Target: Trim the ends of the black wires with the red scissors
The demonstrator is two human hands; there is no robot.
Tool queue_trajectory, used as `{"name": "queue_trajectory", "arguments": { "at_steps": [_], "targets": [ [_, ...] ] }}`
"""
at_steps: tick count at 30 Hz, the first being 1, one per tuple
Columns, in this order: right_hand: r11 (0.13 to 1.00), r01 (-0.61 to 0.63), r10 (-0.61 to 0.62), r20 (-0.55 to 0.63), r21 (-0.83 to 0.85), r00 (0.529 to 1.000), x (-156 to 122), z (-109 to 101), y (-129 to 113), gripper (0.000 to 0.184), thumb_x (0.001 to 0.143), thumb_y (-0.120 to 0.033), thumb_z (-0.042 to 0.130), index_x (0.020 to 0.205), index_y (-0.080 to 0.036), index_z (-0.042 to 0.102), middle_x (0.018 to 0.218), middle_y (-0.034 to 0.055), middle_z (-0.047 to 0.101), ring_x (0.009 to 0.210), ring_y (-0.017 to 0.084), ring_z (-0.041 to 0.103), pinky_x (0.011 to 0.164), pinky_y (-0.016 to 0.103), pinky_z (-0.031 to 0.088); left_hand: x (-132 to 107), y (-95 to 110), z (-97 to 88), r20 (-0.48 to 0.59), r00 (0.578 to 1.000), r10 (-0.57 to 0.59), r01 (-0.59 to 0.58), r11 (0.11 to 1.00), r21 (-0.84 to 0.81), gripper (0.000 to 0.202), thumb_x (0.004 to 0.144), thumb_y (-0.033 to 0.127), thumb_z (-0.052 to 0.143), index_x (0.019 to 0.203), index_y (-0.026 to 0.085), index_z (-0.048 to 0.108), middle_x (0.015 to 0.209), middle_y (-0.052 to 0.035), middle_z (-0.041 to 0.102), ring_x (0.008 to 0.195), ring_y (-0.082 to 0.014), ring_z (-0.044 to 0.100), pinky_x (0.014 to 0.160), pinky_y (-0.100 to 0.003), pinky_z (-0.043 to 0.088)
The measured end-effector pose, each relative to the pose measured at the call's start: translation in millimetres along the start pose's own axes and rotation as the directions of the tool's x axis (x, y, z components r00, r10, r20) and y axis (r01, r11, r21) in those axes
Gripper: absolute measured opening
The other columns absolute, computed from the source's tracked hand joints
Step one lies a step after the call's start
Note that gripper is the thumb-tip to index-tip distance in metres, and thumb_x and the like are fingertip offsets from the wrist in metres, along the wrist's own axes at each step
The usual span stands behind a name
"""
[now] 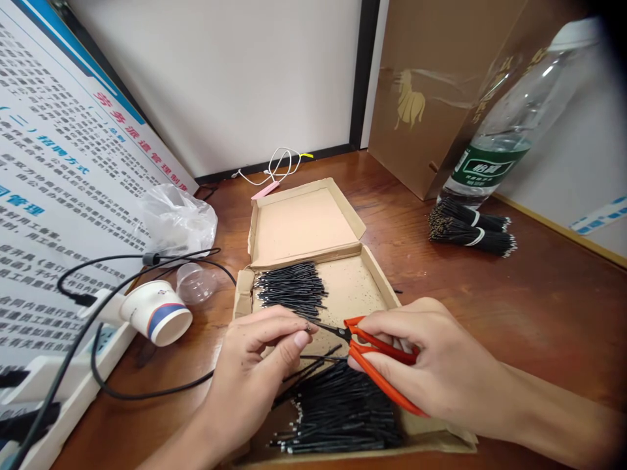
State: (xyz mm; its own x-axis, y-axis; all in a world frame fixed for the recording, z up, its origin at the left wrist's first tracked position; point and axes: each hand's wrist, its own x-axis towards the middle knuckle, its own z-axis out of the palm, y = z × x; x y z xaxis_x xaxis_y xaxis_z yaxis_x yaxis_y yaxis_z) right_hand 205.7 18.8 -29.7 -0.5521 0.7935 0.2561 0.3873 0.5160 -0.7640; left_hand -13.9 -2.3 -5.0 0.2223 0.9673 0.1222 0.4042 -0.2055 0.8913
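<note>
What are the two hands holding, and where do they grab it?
The right hand grips red-handled snips by the handles. The left hand pinches a thin black wire near its end.

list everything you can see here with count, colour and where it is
cardboard box: one, tan, open, table centre
loose wires: two piles, black, in the box
bundled wires: two bundles, black, table right
water bottle: one, clear, green label, right
brown carton: one, back right
paper cup: one, white, on its side, left
plastic bag: one, clear, left
poster board: one, white, far left
cutters: one, red handles, in the right hand
left hand: pinching a wire
right hand: gripping the cutters
</note>
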Motion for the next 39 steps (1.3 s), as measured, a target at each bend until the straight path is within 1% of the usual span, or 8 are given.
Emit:
{"name": "queue_trajectory", "arguments": {
  "at_steps": [4,12,15,18,20,26,33,39],
  "targets": [
    [1.0,-0.017,0.017,0.03,-0.018,0.999,-1.3,-0.8,-0.1,0.02,0.086,-0.02,0.059,0.066,-0.017,0.058,0.052,-0.0078,0.039,0.047,0.007,0.029,0.048,0.023,0.027,0.7,-0.6,0.2,0.002,1.0,-0.004,0.004,1.0,0.011,0.017,0.091,0.017,0.061,0.08,0.016,0.074,0.073,-0.0033,0.065,0.059,-0.0118,0.056,0.052,-0.021,0.045],
    [0.998,-0.035,0.035,0.006,0.053,0.999,2.1,-0.7,0.9,0.03,0.086,-0.017,0.054,0.058,-0.019,0.044,0.054,-0.0077,0.024,0.048,0.008,0.023,0.045,0.024,0.022,-0.6,2.2,-0.8,-0.008,1.0,0.01,-0.01,0.999,0.053,0.017,0.091,0.015,0.06,0.084,0.018,0.075,0.076,-0.0029,0.069,0.063,-0.0139,0.062,0.055,-0.022,0.049],
    [0.989,-0.114,0.119,-0.046,0.098,0.992,4.1,0.8,2.4,0.03,0.085,-0.022,0.057,0.056,-0.018,0.047,0.053,-0.0073,0.025,0.047,0.008,0.023,0.043,0.023,0.022,6.2,2.1,-7.2,-0.037,0.989,0.146,-0.134,0.966,0.223,0.015,0.089,0.011,0.062,0.084,0.018,0.075,0.078,-0.0035,0.072,0.071,-0.0158,0.066,0.063,-0.024,0.051],
    [0.97,-0.197,0.209,-0.077,0.144,0.975,6.2,1.6,5.0,0.026,0.084,-0.027,0.06,0.06,-0.016,0.059,0.052,-0.006,0.031,0.047,0.008,0.027,0.042,0.023,0.023,18.4,-5.2,-14.3,0.015,0.946,0.325,-0.294,0.833,0.469,0.012,0.089,0.011,0.061,0.087,0.014,0.073,0.082,-0.0064,0.072,0.073,-0.0169,0.066,0.066,-0.026,0.05],
    [0.961,-0.225,0.241,-0.089,0.161,0.967,7.2,1.5,6.0,0.024,0.083,-0.028,0.061,0.062,-0.015,0.063,0.051,-0.0051,0.034,0.047,0.009,0.029,0.042,0.024,0.025,26.3,-13.9,-15.7,0.145,0.948,0.285,-0.316,0.763,0.565,0.015,0.09,0.01,0.059,0.089,0.014,0.073,0.085,-0.0071,0.07,0.073,-0.0172,0.064,0.067,-0.028,0.05],
    [0.965,-0.205,0.223,-0.098,0.166,0.97,8.1,2.0,4.7,0.026,0.083,-0.03,0.062,0.064,-0.013,0.066,0.051,-0.0048,0.036,0.047,0.009,0.031,0.041,0.023,0.026,33.3,-33.5,-7.1,0.236,0.954,0.183,-0.293,0.722,0.626,0.015,0.09,0.01,0.058,0.093,0.015,0.071,0.094,-0.0077,0.065,0.082,-0.0213,0.064,0.074,-0.033,0.049],
    [0.97,-0.185,0.201,-0.093,0.156,0.975,6.1,2.1,6.0,0.023,0.083,-0.027,0.061,0.065,-0.013,0.066,0.053,-0.0048,0.035,0.049,0.009,0.031,0.043,0.023,0.027,17.3,-19.1,-5.7,0.305,0.943,0.131,-0.3,0.727,0.618,0.015,0.093,0.011,0.052,0.095,0.016,0.066,0.092,-0.0053,0.062,0.079,-0.0192,0.061,0.071,-0.031,0.047],
    [0.971,-0.195,0.207,-0.084,0.138,0.975,7.2,0.6,4.4,0.028,0.085,-0.03,0.06,0.062,-0.014,0.063,0.051,-0.0055,0.032,0.047,0.008,0.028,0.041,0.023,0.023,7.0,-11.2,-7.3,0.456,0.889,-0.036,-0.291,0.726,0.623,0.011,0.094,0.015,0.054,0.087,0.018,0.062,0.09,-0.0022,0.059,0.08,-0.0185,0.059,0.07,-0.029,0.045]
  ]
}}
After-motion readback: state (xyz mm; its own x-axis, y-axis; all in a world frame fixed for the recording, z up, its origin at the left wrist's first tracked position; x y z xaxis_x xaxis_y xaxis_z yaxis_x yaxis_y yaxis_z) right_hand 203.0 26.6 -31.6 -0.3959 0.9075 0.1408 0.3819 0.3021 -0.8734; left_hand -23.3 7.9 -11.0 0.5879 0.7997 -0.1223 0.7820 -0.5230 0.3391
